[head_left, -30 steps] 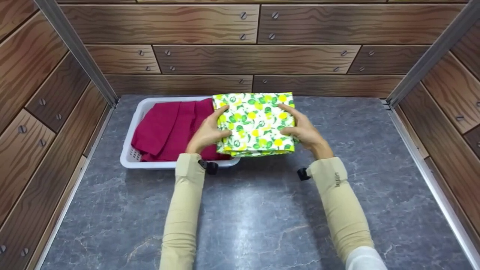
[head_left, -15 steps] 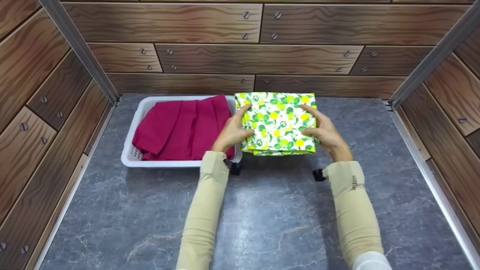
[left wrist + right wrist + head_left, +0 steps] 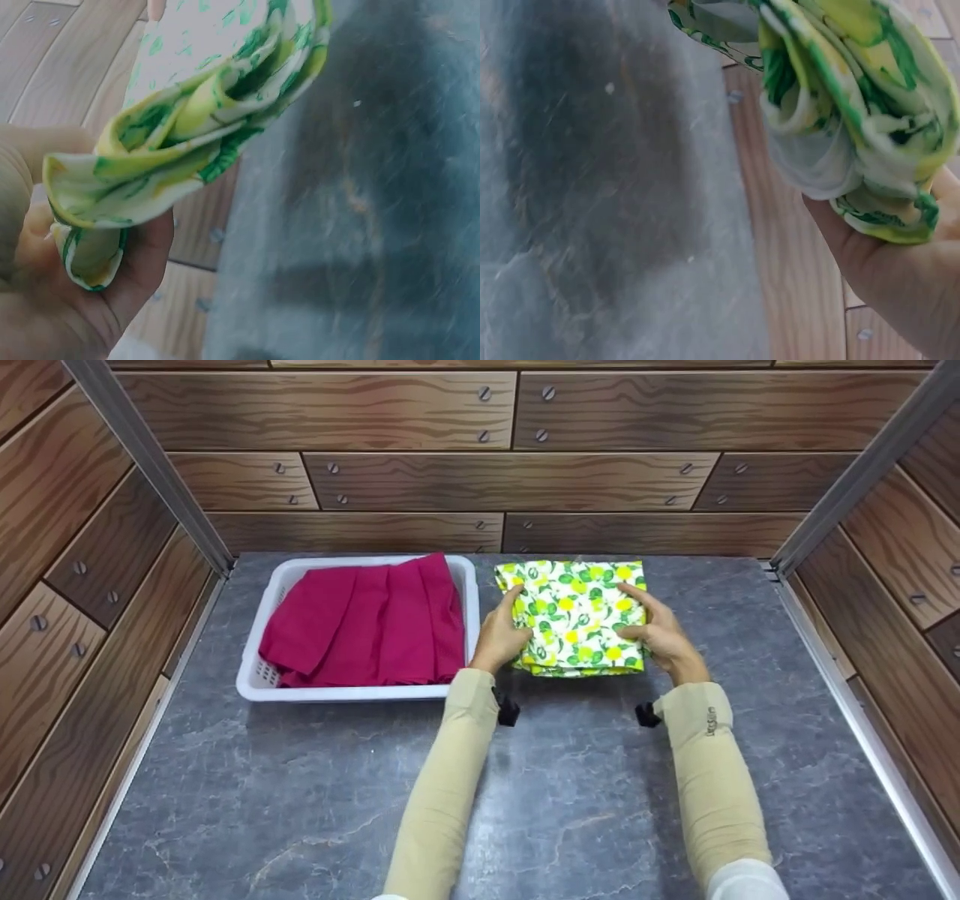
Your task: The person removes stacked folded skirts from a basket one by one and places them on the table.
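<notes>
A grey marbled tabletop (image 3: pixel 525 810) fills the lower part of the head view, walled on three sides by panels of wood-grain boards (image 3: pixel 420 480) studded with screw heads, with metal rails running up the two back corners. On the left half of the tabletop, towards the back, sits a white plastic basket (image 3: pixel 259 679) with slotted sides, and a folded crimson cloth (image 3: pixel 367 619) lies in it, draped up to the basket's rim on the right. Just beside the basket's right wall, and apart from it, is a folded cloth printed with lemons and green leaves (image 3: pixel 574 615), held a little above the tabletop near the back wall, so that its shadow falls on the grey surface beneath. The left hand (image 3: pixel 501 634) grips the printed cloth's left edge, thumb on top and fingers curled under the stacked layers, as the left wrist view shows from close by (image 3: pixel 82 285). The right hand (image 3: pixel 660 634) grips the opposite edge the same way, thumb and forefinger lying across the top of the print and the palm cupping the folded layers from below (image 3: pixel 900 277). Both forearms wear beige sleeves (image 3: pixel 450 780), and a small black clip shows at each wrist.
</notes>
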Demonstrator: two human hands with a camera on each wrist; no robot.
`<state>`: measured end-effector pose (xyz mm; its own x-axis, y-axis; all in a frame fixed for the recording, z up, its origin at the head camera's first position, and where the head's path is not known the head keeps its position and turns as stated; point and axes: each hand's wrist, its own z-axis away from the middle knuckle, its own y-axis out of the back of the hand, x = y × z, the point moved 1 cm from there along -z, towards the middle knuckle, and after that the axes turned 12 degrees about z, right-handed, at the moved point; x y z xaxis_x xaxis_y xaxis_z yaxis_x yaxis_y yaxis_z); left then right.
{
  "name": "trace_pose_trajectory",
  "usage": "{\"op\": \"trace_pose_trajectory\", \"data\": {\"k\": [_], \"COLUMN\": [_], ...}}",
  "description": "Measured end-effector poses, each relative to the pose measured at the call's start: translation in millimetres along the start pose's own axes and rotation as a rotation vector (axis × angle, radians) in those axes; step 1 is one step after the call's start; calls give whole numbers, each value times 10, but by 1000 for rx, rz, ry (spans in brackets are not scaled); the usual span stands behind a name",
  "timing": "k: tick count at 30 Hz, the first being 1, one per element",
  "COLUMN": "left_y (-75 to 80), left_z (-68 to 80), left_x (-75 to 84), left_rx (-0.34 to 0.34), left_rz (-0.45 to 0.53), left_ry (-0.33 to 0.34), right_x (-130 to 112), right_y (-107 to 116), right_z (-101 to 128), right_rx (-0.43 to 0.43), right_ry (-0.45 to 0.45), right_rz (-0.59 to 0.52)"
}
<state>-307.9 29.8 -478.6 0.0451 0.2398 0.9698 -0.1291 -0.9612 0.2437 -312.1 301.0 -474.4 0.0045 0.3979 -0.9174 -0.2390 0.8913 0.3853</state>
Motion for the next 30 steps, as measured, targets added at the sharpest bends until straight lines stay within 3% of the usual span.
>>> {"op": "trace_pose_trajectory", "data": {"k": [4, 11, 20, 30], "left_y": [-114, -203, -222, -213], "left_z": [-42, -165, -263, -278], "left_x": [-20, -5, 4, -115], "left_rx": [11, 31, 69, -25], "left_rz": [-28, -52, -67, -72], "left_ry": [55, 89, 105, 261], "right_x": [89, 118, 133, 317], "right_y": [32, 41, 11, -16], "right_z": [-8, -94, -227, -289], "right_rx": [10, 68, 128, 224], "right_ry": [-56, -120, -88, -122], "right_rz": [12, 34, 66, 112]}}
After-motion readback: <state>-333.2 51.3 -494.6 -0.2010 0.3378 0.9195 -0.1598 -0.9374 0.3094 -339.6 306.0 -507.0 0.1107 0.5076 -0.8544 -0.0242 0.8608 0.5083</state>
